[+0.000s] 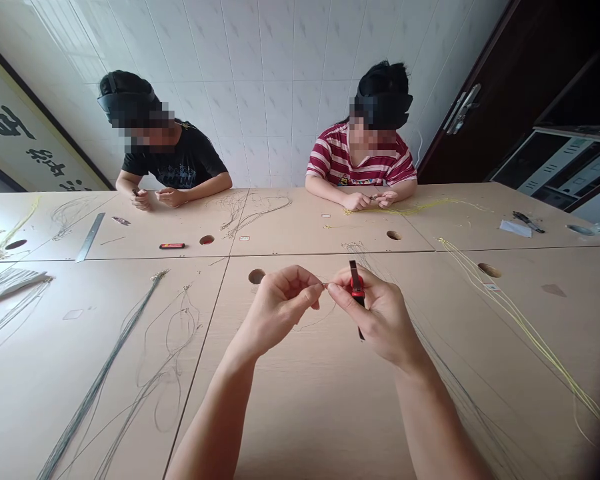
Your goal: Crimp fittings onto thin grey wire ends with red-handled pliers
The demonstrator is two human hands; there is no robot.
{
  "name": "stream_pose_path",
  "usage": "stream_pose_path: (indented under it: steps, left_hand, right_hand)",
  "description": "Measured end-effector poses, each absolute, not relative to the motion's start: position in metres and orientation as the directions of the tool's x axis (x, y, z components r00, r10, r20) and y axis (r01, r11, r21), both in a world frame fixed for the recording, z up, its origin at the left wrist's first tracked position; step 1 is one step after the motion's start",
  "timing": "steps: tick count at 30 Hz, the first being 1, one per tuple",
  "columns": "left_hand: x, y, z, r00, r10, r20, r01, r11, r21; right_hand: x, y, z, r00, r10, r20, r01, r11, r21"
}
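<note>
Above the middle of the table, my left hand pinches the tip of a thin cord between thumb and forefinger. The cord's loose length hangs in a faint curve below the fingers. My right hand meets it fingertip to fingertip, its thumb and forefinger closed at the same tip. Tucked in that right hand is a small red-and-black hand tool, its dark end pointing up; its exact kind I cannot make out. The tiny piece between the fingertips is mostly hidden.
Grey-green cord bundles lie left, looser cords beside them. Yellow cords run along the right. Across the table sit two people working with their hands. A steel ruler, a red-and-black box cutter and round table holes are also there.
</note>
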State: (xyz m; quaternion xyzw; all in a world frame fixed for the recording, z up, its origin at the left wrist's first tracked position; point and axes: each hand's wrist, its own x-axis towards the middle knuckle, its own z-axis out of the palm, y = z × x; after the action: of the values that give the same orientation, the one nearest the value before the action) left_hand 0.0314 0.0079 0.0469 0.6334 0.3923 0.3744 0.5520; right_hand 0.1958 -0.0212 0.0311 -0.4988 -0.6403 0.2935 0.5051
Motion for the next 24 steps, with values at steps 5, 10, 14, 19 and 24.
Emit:
stream_pose_path:
  steps: [5, 10, 14, 19, 24]
  left_hand:
    - [0.0304, 0.0071, 0.0479, 0.399, 0.916, 0.049, 0.106, -0.099, 0.990]
    - [0.0289, 0.0087, 0.0450, 0.385, 0.921, 0.063, 0.080, -0.101, 0.992]
    - [0.0281, 0.0094, 0.0428, 0.384, 0.920, 0.075, 0.058, -0.105, 0.993]
    - [0.0286, 0.0104, 0.0425, 0.382, 0.921, 0.071, 0.071, -0.106, 0.992]
    - [0.0285, 0.0104, 0.0420, 0.383, 0.920, 0.078, 0.075, -0.115, 0.991]
  right_hand:
    - [0.1960, -0.0210, 0.0313, -0.006, 0.933, 0.361, 0.335, 0.342, -0.878]
    - [0.1953, -0.0217, 0.0316, -0.027, 0.927, 0.374, 0.325, 0.362, -0.874]
    - [0.1947, -0.0223, 0.0320, -0.033, 0.915, 0.403, 0.350, 0.388, -0.853]
    - [0.1949, -0.0216, 0.0314, -0.019, 0.899, 0.438, 0.396, 0.409, -0.822]
    - [0.1954, -0.0213, 0.0297, -0.043, 0.897, 0.440, 0.412, 0.417, -0.810]
